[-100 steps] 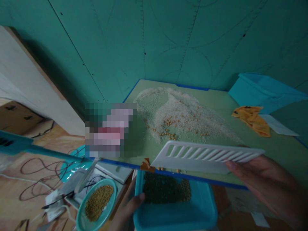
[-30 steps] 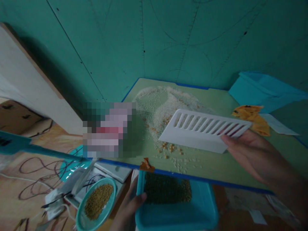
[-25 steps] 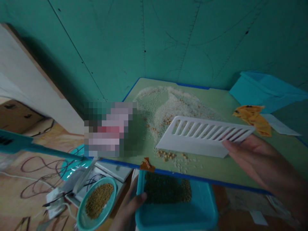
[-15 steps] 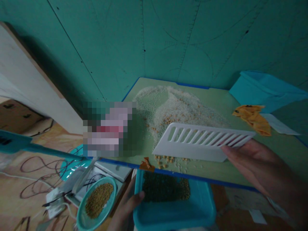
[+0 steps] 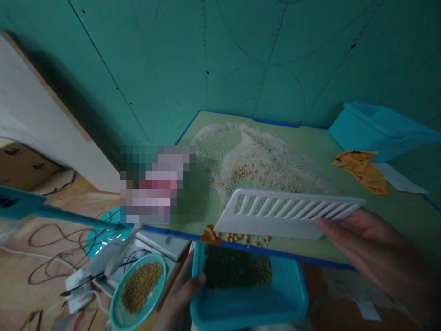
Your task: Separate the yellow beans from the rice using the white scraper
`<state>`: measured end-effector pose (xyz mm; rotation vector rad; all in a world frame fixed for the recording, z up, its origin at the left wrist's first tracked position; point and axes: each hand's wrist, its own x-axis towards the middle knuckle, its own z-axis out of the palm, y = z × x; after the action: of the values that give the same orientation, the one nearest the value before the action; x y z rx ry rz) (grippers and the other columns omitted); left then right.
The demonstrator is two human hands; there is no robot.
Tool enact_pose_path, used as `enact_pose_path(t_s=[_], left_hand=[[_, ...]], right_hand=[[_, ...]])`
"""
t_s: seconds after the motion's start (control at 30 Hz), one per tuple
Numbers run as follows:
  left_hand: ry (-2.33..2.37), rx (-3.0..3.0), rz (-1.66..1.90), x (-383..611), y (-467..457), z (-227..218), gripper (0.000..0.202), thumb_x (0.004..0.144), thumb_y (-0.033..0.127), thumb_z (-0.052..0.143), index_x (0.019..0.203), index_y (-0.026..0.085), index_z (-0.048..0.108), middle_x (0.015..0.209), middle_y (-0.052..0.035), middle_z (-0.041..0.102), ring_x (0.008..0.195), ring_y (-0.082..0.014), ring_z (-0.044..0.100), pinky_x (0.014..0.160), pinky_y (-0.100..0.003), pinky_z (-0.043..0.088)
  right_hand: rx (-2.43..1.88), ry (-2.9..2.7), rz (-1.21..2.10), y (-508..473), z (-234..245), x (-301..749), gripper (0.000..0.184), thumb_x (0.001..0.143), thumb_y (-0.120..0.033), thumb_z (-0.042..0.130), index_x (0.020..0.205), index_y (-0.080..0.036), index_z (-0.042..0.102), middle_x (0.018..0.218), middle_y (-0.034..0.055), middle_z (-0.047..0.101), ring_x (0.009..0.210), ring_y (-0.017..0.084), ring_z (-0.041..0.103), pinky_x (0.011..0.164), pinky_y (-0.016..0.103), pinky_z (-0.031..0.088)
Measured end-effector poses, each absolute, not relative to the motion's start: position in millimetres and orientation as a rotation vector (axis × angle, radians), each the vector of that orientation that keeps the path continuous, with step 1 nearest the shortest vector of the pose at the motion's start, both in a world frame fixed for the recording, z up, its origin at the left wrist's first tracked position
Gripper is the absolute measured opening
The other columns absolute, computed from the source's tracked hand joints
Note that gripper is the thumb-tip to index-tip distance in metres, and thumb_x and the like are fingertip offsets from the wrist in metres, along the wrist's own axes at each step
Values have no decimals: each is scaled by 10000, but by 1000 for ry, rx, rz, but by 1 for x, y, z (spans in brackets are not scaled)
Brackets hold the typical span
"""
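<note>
My right hand (image 5: 372,257) grips the right end of a white slotted plastic scraper (image 5: 285,214) that stands on edge on the green table (image 5: 396,207) near its front edge. A few yellow beans (image 5: 241,238) lie just in front of the scraper at the blue table rim. Behind it spreads a pile of white rice (image 5: 262,161) dotted with yellow beans. My left hand (image 5: 182,294) holds the left wall of a teal tub (image 5: 248,299) below the table edge; the tub holds dark green and yellow beans.
A teal bowl of brown grains (image 5: 139,290) sits low at the left among cables (image 5: 51,257). An orange cloth (image 5: 361,168) and a teal box (image 5: 379,128) lie at the table's far right. A green wall (image 5: 220,59) stands behind the table.
My right hand has dragged the scraper from mid-table toward the front edge, pushing yellow beans ahead of it to the rim. My left hand keeps the tub below.
</note>
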<state>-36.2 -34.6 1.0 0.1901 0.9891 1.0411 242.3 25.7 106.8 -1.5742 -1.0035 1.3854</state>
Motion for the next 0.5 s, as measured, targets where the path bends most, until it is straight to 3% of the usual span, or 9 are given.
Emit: enact_pose_path(t_s=[0.27,0.5], left_hand=[[1077,183,1033,-34,-35,5,785,665,338,787,1397,264,514,1195,-94,748,1180,-433,601,980,-542,484],[1009,188,1024,-34,-34,4,766,711,297,758,1423,279,475,1178,-81,757,1145,-405,633,971,-511,491]], right_hand=[[-1555,-1024,1354,23,108,239,297,688,-492,766,879,-267,735,983,76,785,1010,328,704,947,504,513],[-1550,-998,1379,23,105,242,254,690,-472,771,869,-294,745,988,50,786,1015,310,703,970,474,501]])
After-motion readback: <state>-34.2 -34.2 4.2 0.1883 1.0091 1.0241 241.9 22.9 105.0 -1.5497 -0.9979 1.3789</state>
